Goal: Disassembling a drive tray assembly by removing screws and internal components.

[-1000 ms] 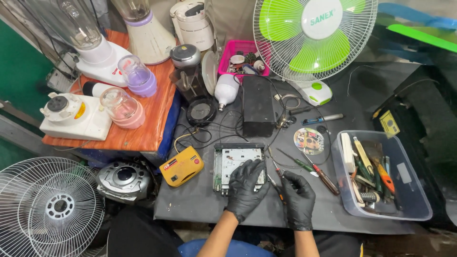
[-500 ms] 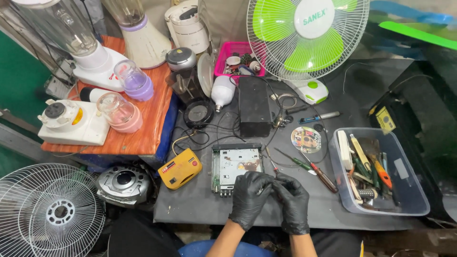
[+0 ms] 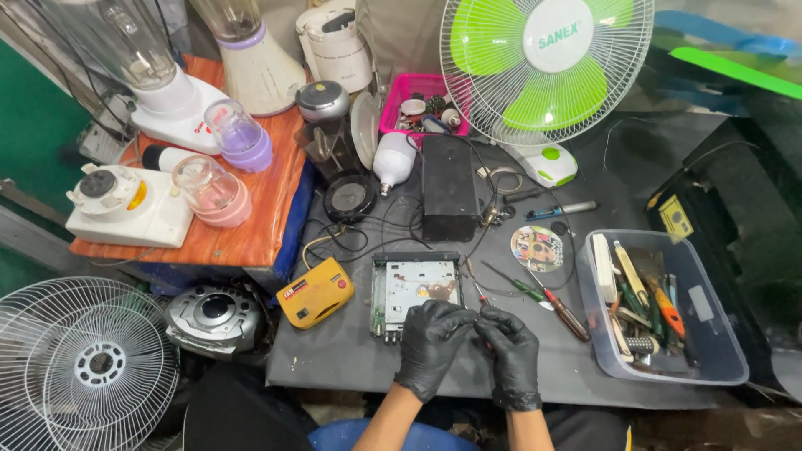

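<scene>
Both hands wear black gloves and meet at the near edge of the dark work surface (image 3: 351,367). The left hand (image 3: 432,344) and the right hand (image 3: 511,355) have their fingertips pinched together on a small dark item between them — too small to identify. A thin screwdriver (image 3: 474,288) rises from the pinch point and away from the person; whether it is gripped cannot be told. Directly beyond the left hand, partly under its fingers, lies the opened metal device chassis (image 3: 415,288). Left of the grip sits a yellow multimeter (image 3: 315,292). Right of it lie a green-handled screwdriver (image 3: 526,289) and a brown-handled one (image 3: 566,315), then a clear tool bin (image 3: 727,355). Farther out stand a black box (image 3: 447,188), a disc (image 3: 536,248) and a green-bladed table fan (image 3: 545,63).
</scene>
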